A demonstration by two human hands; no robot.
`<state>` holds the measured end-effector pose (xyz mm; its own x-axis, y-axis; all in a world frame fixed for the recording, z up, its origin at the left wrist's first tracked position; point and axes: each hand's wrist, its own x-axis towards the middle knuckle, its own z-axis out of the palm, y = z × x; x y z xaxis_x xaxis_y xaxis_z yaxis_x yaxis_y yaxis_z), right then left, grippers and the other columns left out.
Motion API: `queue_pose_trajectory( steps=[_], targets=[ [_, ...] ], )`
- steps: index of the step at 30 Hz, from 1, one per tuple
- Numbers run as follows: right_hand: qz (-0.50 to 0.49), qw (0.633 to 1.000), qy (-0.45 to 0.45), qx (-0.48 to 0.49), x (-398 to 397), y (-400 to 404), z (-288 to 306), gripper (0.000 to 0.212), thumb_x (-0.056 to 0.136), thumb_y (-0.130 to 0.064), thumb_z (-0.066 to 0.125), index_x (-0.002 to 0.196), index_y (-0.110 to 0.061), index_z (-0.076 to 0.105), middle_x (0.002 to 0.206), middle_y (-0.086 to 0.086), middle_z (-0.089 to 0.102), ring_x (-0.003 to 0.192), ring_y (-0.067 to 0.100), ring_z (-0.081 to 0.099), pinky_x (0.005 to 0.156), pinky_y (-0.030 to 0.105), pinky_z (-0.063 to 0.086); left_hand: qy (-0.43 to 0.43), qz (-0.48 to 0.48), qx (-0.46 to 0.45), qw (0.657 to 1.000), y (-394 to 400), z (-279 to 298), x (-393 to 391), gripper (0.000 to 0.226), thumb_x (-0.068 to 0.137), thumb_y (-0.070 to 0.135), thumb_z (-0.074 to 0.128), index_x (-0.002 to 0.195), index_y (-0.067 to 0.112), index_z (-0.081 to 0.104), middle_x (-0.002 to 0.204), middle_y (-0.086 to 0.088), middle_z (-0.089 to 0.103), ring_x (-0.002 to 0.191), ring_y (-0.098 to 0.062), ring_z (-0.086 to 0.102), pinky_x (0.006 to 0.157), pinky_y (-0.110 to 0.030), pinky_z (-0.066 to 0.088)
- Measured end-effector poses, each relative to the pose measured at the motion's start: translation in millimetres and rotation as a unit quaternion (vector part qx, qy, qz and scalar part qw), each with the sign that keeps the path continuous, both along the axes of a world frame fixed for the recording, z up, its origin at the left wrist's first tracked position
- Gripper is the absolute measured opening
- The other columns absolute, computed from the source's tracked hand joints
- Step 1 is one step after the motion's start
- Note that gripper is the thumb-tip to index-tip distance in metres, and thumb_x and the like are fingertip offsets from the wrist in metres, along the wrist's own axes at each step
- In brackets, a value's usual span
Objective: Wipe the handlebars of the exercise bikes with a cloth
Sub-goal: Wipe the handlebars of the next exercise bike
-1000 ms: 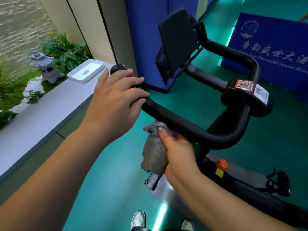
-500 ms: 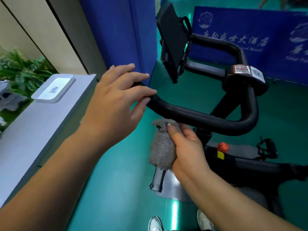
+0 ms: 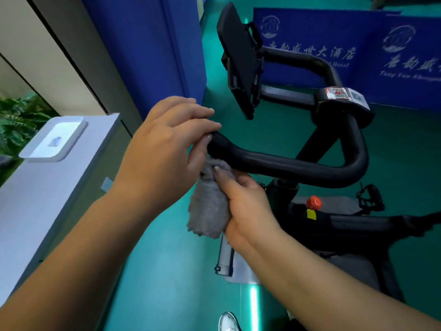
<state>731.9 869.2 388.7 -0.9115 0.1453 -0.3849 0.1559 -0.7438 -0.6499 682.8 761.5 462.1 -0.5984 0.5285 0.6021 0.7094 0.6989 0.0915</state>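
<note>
Fingers of the left hand are curling over the near end of the black padded tubular handlebar of the exercise bike, gripping it, while the right hand is pinching a bunched grey fluffy cloth between thumb and curled fingers, pressing its top against the underside of that same bar just beside the left hand. The wiping step appears to be under way on this near grip. Next, the left hand is likely needing to let go so the cloth can be wrapped round the end, then drawn along the bend toward the black clamp with the QR sticker.
</note>
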Motion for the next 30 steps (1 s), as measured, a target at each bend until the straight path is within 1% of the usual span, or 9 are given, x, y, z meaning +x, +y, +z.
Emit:
queue_pose_trajectory(
  steps=[5,10,11,13,15,19,23,28,30],
  targets=[
    [0.003,1.0,-0.007,-0.005,9,18,-5,0.011,0.086,-0.005,0.061,0.097,-0.007,0.063,0.084,0.011,0.067,0.071,0.021,0.064,0.089,0.05,0.049,-0.001,-0.005,-0.008,1.0,-1,2,1,0.024,0.092,0.018,0.055,0.108,0.011,0.071,0.112,-0.002,0.067,0.113,-0.027,0.054,0.103,-0.026,0.034],
    [0.035,0.997,0.034,-0.064,-4,-4,9,0.007,0.087,-0.001,0.058,0.084,-0.004,0.064,0.084,0.015,0.068,0.075,0.029,0.063,0.093,0.055,0.046,0.004,0.003,-0.027,1.0,3,3,3,0.025,0.089,0.021,0.058,0.107,0.012,0.072,0.109,-0.001,0.068,0.112,-0.028,0.053,0.101,-0.036,0.039],
    [0.038,0.996,0.039,-0.076,-3,-4,10,0.007,0.087,-0.001,0.058,0.084,-0.003,0.064,0.082,0.015,0.069,0.074,0.028,0.065,0.089,0.053,0.05,0.005,0.005,-0.034,0.999,5,3,4,0.025,0.088,0.022,0.058,0.107,0.012,0.072,0.109,-0.001,0.068,0.113,-0.028,0.053,0.101,-0.038,0.039],
    [0.034,0.996,0.034,-0.073,0,3,9,0.008,0.087,-0.001,0.058,0.082,-0.003,0.064,0.074,0.012,0.07,0.064,0.022,0.067,0.07,0.04,0.058,0.009,0.006,-0.048,0.999,9,2,4,0.026,0.088,0.024,0.057,0.106,0.014,0.072,0.108,0.0,0.069,0.114,-0.028,0.053,0.106,-0.043,0.035],
    [0.034,0.998,0.018,-0.05,7,14,6,0.004,0.087,-0.003,0.06,0.086,-0.002,0.063,0.073,0.011,0.07,0.06,0.021,0.067,0.059,0.034,0.058,0.013,0.01,-0.057,0.998,14,-1,6,0.025,0.087,0.026,0.058,0.103,0.016,0.073,0.106,0.002,0.069,0.114,-0.028,0.054,0.111,-0.05,0.028],
    [0.026,1.0,-0.009,0.003,18,39,-2,0.01,0.086,-0.005,0.061,0.096,-0.002,0.064,0.077,0.01,0.07,0.062,0.019,0.066,0.064,0.035,0.057,0.02,0.035,-0.07,0.997,27,-6,13,0.022,0.087,0.029,0.058,0.098,0.02,0.075,0.104,0.006,0.07,0.111,-0.024,0.056,0.114,-0.054,0.017],
    [0.023,0.998,-0.026,0.051,30,70,-7,0.016,0.086,-0.005,0.061,0.101,-0.001,0.064,0.082,0.011,0.069,0.068,0.019,0.067,0.074,0.04,0.056,0.018,0.065,-0.079,0.995,35,-8,17,0.02,0.089,0.03,0.057,0.094,0.022,0.075,0.098,0.008,0.07,0.104,-0.023,0.058,0.114,-0.055,0.016],
    [0.008,0.996,-0.04,0.075,40,101,-10,0.016,0.085,-0.001,0.061,0.1,-0.001,0.065,0.086,0.012,0.071,0.069,0.019,0.068,0.064,0.033,0.059,0.01,0.097,-0.073,0.993,40,-8,18,0.02,0.09,0.028,0.056,0.091,0.022,0.075,0.095,0.008,0.07,0.101,-0.024,0.059,0.111,-0.054,0.022],
    [0.003,0.996,-0.044,0.079,44,109,-10,0.018,0.083,0.0,0.062,0.101,0.0,0.065,0.088,0.014,0.07,0.071,0.02,0.067,0.066,0.032,0.058,0.013,0.111,-0.067,0.991,43,-9,20,0.02,0.09,0.027,0.056,0.09,0.021,0.075,0.094,0.007,0.071,0.101,-0.024,0.059,0.109,-0.055,0.024]
  ],
)
